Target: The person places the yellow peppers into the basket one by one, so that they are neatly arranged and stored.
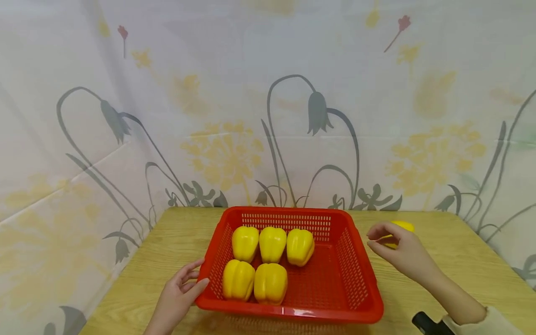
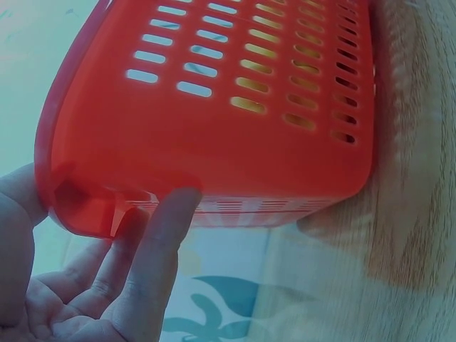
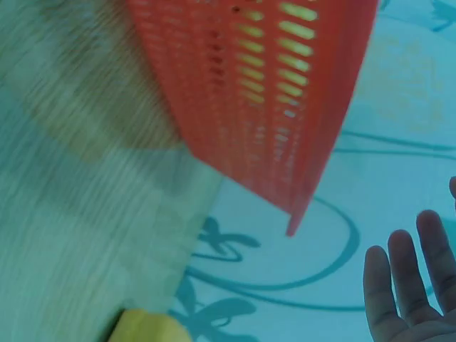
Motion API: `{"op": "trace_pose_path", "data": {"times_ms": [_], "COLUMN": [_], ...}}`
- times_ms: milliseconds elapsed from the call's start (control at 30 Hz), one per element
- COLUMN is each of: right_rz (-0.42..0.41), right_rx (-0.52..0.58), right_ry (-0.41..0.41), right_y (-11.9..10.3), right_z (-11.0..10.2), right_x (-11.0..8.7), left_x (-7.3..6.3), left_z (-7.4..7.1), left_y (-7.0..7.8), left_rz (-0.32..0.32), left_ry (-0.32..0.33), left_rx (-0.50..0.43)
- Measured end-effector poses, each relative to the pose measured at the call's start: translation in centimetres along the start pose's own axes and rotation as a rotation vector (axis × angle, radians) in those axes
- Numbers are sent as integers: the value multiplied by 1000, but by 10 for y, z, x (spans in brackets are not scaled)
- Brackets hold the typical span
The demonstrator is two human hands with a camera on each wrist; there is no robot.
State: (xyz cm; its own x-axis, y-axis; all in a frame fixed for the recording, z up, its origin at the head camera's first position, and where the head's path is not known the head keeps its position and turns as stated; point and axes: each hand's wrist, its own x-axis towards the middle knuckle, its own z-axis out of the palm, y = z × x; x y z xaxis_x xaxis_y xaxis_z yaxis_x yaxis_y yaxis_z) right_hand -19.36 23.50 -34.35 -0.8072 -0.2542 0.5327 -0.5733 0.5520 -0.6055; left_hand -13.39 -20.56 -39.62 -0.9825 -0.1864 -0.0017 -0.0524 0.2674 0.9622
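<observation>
A red plastic basket with slotted walls stands on the wooden table. Several yellow bell peppers lie inside, three in the back row and two in front. At the basket's left side my left hand holds the rim, thumb at its edge and fingers against the outer wall in the left wrist view. My right hand hovers right of the basket with nothing in it, fingers loosely bent. Another yellow bell pepper is on the table behind that hand, partly hidden by it; it shows at the bottom of the right wrist view.
The wooden table reaches back to a wall cloth printed with flowers. A black strap-like object sits at the right wrist, by a light sleeve.
</observation>
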Motion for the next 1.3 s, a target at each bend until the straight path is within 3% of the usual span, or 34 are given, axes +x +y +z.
{"op": "trace_pose_path", "data": {"times_ms": [433, 633, 1300], "right_rz": [68, 157, 285], "right_rx": [-72, -112, -211], "right_ry": [112, 140, 210], "right_y": [30, 44, 85], "right_z": [-10, -12, -10], "right_x": [-24, -31, -28], "left_x": [-1, 0, -1], "left_z": [1, 1, 0], "left_y": [0, -1, -1], "left_rz": [-17, 15, 13], "left_ry": [-2, -2, -8], "left_rx": [-9, 8, -28]}}
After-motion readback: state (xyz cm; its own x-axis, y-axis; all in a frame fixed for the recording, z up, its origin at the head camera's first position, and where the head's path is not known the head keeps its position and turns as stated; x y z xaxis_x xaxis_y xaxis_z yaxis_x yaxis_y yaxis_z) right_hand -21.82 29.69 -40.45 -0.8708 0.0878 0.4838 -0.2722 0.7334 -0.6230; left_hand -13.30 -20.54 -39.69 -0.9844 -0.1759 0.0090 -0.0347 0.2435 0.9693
